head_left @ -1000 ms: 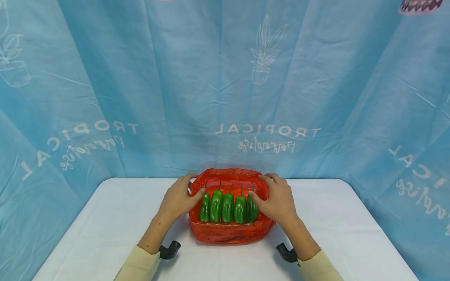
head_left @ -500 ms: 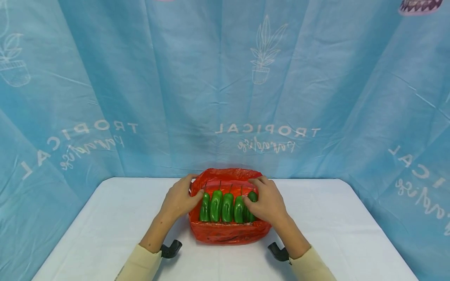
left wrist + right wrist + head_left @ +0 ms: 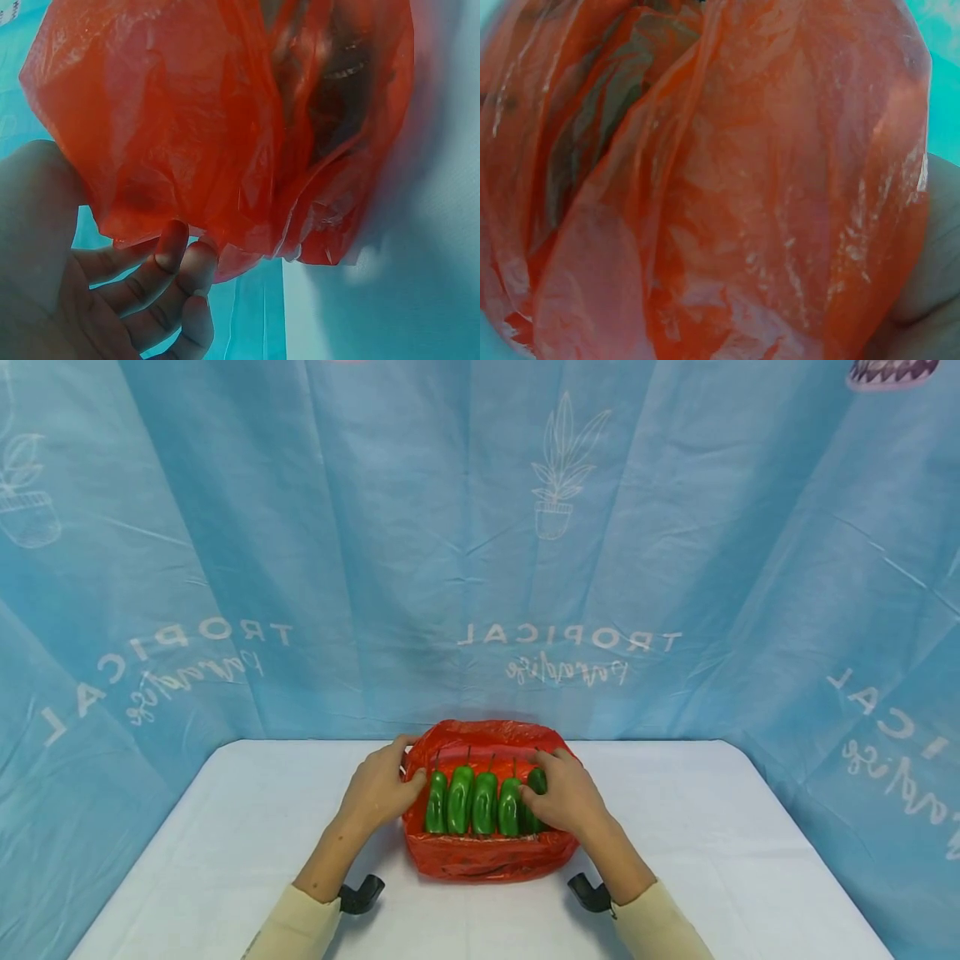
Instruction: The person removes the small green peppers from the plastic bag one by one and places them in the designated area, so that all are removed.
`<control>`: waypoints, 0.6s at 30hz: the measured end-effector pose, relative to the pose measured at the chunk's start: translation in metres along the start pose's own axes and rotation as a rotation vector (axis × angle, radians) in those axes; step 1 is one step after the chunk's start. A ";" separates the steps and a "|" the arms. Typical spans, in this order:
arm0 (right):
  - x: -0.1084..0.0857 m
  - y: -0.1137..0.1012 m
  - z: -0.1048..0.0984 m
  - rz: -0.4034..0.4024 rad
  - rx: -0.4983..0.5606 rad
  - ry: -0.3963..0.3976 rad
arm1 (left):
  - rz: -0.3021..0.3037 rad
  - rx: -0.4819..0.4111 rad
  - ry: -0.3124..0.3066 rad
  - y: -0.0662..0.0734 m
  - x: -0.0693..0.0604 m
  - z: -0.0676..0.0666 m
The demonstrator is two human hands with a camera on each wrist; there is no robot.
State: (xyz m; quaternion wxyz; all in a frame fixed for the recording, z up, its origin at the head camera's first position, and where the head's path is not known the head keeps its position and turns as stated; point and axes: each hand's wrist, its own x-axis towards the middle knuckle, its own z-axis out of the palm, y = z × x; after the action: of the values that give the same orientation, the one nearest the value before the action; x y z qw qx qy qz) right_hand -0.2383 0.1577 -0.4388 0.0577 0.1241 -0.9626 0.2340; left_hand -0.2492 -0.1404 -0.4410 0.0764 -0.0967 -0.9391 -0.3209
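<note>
Red plastic bag (image 3: 491, 862) with a row of five green peppers (image 3: 483, 803), between our two hands.
With the left hand (image 3: 378, 783) we seem to pinch the bag's side wall, thumb inside and fingers outside; the right hand (image 3: 566, 793) reaches over the opposite rim, its thumb by the outermost pepper, but whether it grips this pepper or only touches it, we cannot tell. The bag rests on the white table (image 3: 225, 843), its mouth open upward, and the stems of the peppers point away from us. We judge the film thin, soft and easy to tear, so we should hold a gathered fold, not one single layer. The peppers look glossy, so probably light and slippery; we would take each around its middle and spare the thin stem.
</note>
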 end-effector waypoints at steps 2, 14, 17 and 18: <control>0.000 0.000 0.001 0.001 -0.006 -0.003 | -0.001 0.000 -0.001 0.000 0.000 0.000; 0.000 0.000 0.006 0.064 -0.073 -0.099 | 0.010 0.007 0.006 -0.003 -0.002 -0.001; 0.000 -0.001 0.007 0.078 -0.079 -0.119 | 0.012 0.006 0.008 -0.002 -0.002 -0.001; 0.000 -0.001 0.008 0.078 -0.079 -0.121 | 0.013 0.007 0.009 -0.002 -0.002 -0.001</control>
State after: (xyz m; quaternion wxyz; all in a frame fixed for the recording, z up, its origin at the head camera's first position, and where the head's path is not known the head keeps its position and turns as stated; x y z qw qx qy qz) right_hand -0.2387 0.1534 -0.4451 -0.0048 0.0979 -0.9769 0.1898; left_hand -0.2479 -0.1433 -0.4417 0.0830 -0.1011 -0.9392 -0.3176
